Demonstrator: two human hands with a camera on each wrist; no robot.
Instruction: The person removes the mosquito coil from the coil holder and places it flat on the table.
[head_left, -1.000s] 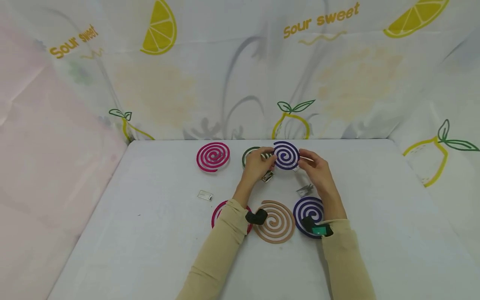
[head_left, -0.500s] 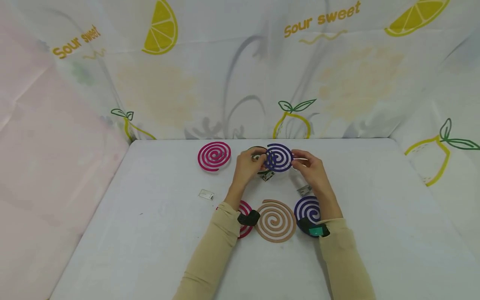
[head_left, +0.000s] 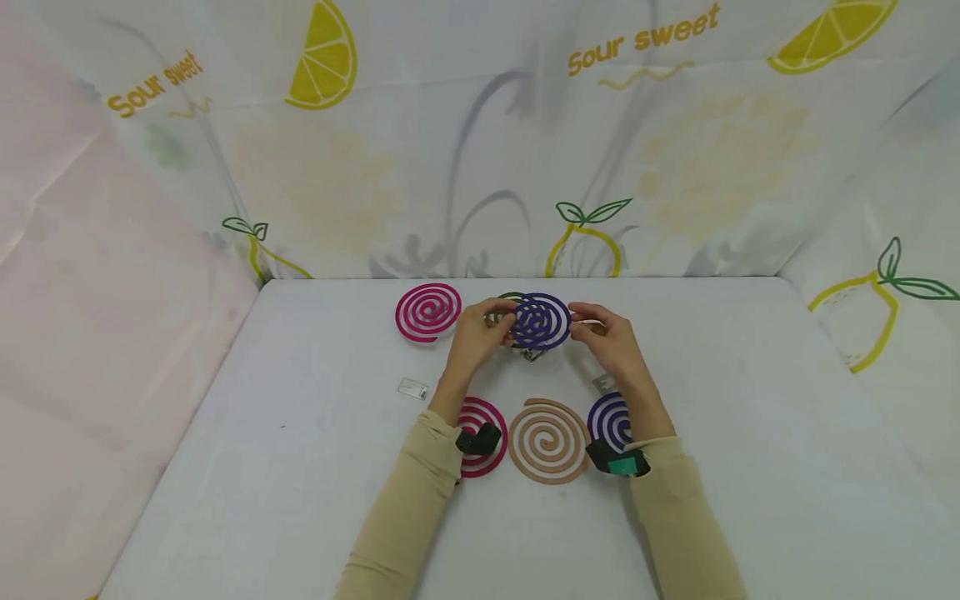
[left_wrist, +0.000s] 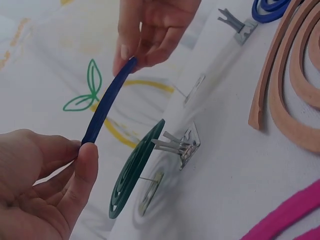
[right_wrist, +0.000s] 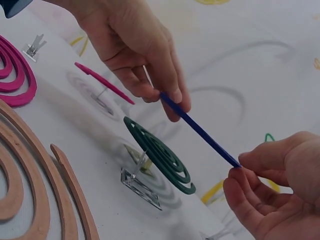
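My left hand (head_left: 474, 335) and right hand (head_left: 609, 337) pinch opposite edges of a blue mosquito coil (left_wrist: 107, 104), held up off the table between thumbs and fingers. It appears as a spiral in the head view and edge-on in both wrist views. A green mosquito coil (right_wrist: 160, 156), propped on a thin metal stand, is beyond and to the left, partly covered by the blue one in the head view. Close by the green coil is a metal stand (left_wrist: 184, 146) with upright prongs. Another pronged stand (left_wrist: 243, 31) sits near my right wrist.
A pink coil (right_wrist: 106, 84) is propped at the back left, a flat metal stand (head_left: 412, 388) in front of it. Along the front lie another pink coil (right_wrist: 27, 95), a tan coil (left_wrist: 292, 125) and a dark blue coil (left_wrist: 267, 18). A printed cloth (head_left: 480, 167) hangs behind the table.
Both hands have carried the blue coil left and slightly toward me, so it now overlaps the green coil in the head view. The grip has stayed the same.
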